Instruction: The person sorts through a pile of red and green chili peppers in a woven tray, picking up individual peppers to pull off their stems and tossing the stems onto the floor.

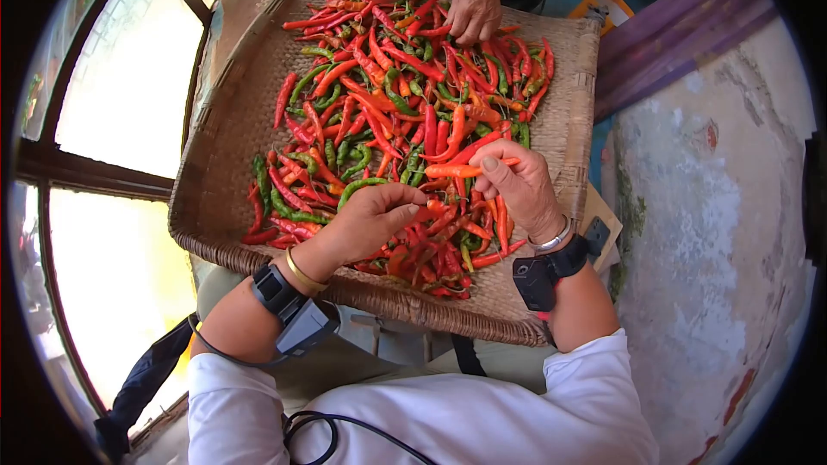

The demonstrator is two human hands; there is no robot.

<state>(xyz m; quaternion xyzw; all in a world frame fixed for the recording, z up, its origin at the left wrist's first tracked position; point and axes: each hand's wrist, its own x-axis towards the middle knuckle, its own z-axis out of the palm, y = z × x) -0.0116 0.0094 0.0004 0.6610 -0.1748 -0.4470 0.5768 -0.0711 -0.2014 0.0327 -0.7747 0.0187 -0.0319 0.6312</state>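
Observation:
A large woven tray (551, 310) holds a spread of red, orange and green chili peppers (379, 95). My right hand (521, 185) pinches an orange chili (452, 170) between thumb and fingers, its length pointing left over the pile. Just left of it, my left hand (370, 220) has thumb and index finger pressed together near the chili's left end; whatever is between them is too small to make out. A curved green chili (360, 191) lies beside the left hand's fingers. Darker red chilies are heaped below both hands.
Across the tray, a co-worker's hand (476, 4) reaches into the chilies, with the other hand partly blurred at the top edge. Windows (121, 232) stand on the left. A worn wall (689, 232) is on the right, below purple cloth (689, 26).

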